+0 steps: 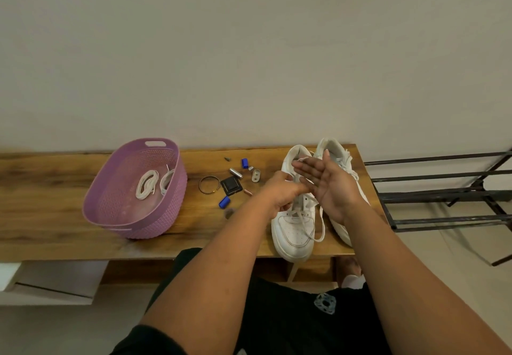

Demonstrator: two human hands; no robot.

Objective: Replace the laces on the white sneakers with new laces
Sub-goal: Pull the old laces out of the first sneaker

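Two white sneakers stand side by side at the right end of a wooden bench. The nearer left sneaker [295,230] has its old lace [307,224] loosened, with one end hanging over the bench's front edge. The right sneaker [336,157] is mostly hidden behind my right hand. My left hand [279,192] is closed over the left sneaker's lacing, pinching the lace. My right hand [325,181] hovers above the shoes, palm open and fingers stretched flat. Two coiled new white laces [146,184] lie in a purple basket [116,216] at the left.
Small items lie between basket and shoes: a wire ring [209,185], a black square piece [231,185], two blue caps [224,202], a metal cylinder [236,173] and a small bracket [256,175]. A black metal rack [443,196] stands to the right of the bench [41,188].
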